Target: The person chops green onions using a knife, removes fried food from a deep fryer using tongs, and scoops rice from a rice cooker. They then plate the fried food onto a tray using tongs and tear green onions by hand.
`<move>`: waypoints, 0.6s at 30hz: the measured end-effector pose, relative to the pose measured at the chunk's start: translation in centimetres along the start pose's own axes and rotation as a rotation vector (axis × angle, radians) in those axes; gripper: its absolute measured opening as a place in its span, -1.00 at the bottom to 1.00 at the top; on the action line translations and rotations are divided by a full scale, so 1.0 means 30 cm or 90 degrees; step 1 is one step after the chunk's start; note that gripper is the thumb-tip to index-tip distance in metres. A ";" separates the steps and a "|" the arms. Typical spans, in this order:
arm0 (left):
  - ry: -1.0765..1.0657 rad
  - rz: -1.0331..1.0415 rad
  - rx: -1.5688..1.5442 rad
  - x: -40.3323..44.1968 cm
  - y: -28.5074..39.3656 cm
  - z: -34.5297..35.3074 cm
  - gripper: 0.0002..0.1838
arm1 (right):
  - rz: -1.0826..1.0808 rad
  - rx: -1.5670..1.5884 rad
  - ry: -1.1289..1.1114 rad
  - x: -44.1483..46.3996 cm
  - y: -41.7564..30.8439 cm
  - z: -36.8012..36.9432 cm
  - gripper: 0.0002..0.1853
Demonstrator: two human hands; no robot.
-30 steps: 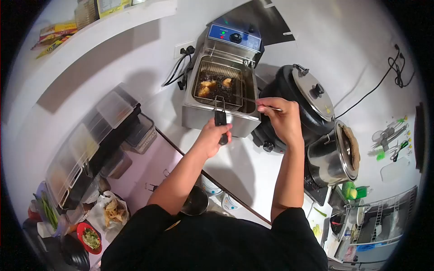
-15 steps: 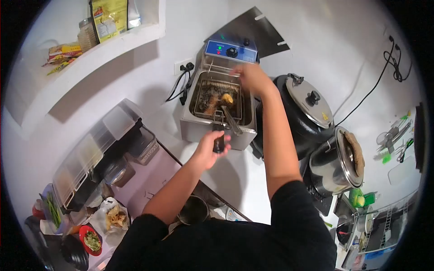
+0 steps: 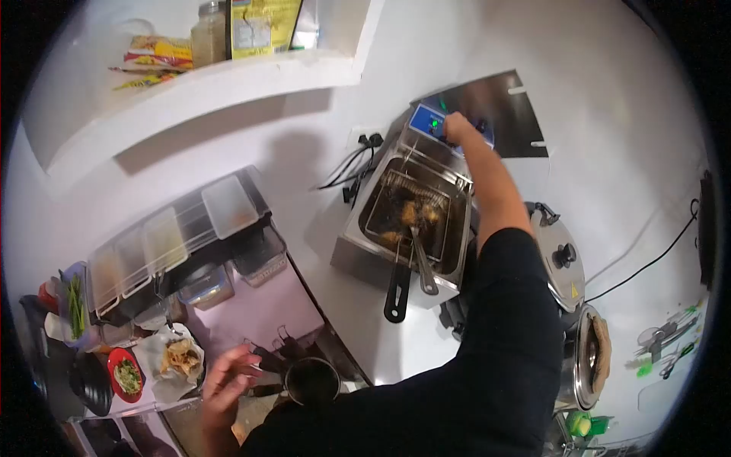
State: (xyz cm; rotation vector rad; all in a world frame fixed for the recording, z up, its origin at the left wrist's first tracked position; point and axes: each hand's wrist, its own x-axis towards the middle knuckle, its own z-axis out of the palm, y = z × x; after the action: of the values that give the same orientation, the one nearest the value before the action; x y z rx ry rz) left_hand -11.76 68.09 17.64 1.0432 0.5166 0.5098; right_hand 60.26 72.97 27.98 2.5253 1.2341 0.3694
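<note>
So, calling the middle of the view the centre of the clock, the deep fryer [image 3: 358, 259] sits just off centre towards 3. Its wire basket [image 3: 384, 183] is down in the dark oil with some golden-brown fried pieces [image 3: 411, 212] in it. A metal utensil [image 3: 421, 259] has its far end in among the pieces and leans over the front rim, end pointing between 5 and 6 from the basket. The basket's black handle [image 3: 397, 295] pokes out at about 6, next to the utensil, and neither hand is on it.

Right hand [image 3: 457, 128] is up between 1 and 2, right at the fryer's blue control panel [image 3: 422, 117], just beside a lit green light [image 3: 435, 123]. The fingers look drawn in, but their tips are hidden, so I can't tell whether they're gripping anything.

Left hand [image 3: 227, 378] is down between 7 and 8, empty, fingers loosely spread and a bit blurry. A small saucepan [image 3: 313, 381] is near it, towards 7.

Around the rest: big black pot with a steel lid [image 3: 560, 255] at 3, steel pot [image 3: 571, 373] at 4, rack of lidded containers [image 3: 171, 240] at 9, and out at 8 some fried food on paper [image 3: 181, 361] beside a red dish [image 3: 126, 375].
</note>
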 end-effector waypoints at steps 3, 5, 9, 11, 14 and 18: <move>0.100 0.092 -0.026 -0.022 -0.008 -0.036 -0.46 | -0.229 0.074 -0.124 0.036 0.121 -0.011 -0.80; 0.104 0.130 -0.037 -0.010 -0.027 -0.060 -0.45 | -0.012 0.214 0.028 -0.056 0.105 -0.081 -0.73; 0.147 0.136 -0.036 -0.003 -0.028 -0.047 -0.49 | 0.080 0.020 0.077 -0.051 0.012 0.006 -0.61; 0.141 0.097 -0.027 -0.021 -0.033 -0.040 -0.50 | -0.055 0.012 0.057 0.024 0.070 0.026 -0.65; 0.188 0.095 -0.042 -0.053 -0.059 -0.045 -0.51 | -0.131 0.099 -0.004 0.003 0.123 -0.017 -0.69; 0.204 0.103 -0.081 -0.097 -0.076 -0.057 -0.52 | 0.088 0.130 0.101 -0.033 0.049 -0.015 -0.67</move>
State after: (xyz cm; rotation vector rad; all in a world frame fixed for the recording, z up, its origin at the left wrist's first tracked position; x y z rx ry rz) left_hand -14.72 66.49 15.37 0.8891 0.6759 0.8501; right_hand 60.57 71.41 28.84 2.8130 1.2105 0.5075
